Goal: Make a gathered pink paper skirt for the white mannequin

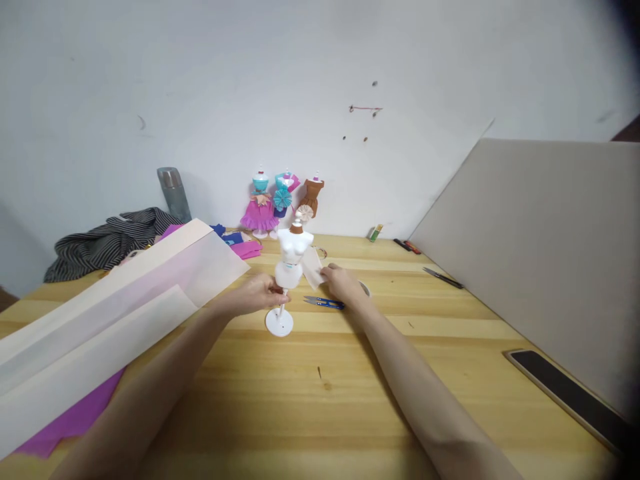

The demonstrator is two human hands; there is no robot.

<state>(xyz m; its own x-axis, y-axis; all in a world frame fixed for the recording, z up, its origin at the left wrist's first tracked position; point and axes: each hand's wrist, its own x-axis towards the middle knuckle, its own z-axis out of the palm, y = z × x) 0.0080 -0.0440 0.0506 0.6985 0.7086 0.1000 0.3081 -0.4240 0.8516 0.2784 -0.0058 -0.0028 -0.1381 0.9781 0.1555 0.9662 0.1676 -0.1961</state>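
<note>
The left fingers (273, 297) are grasping the white dummy (291, 248) by its pole (283, 309), best keeping it upright. The right fingers (329, 271) are pinching a pale scrap (312, 265), ideally avoiding the scissors (326, 303).

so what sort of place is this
Likely a craft table for making doll clothes: a white miniature dress form, blue-handled thread snips and three dressed miniature mannequins behind.

A pale wooden table (280, 407) carries blue-handled thread snips (327, 303) mid-surface. Striped cloth (110, 241) lies far left, a phone (565, 395) near right.
</note>
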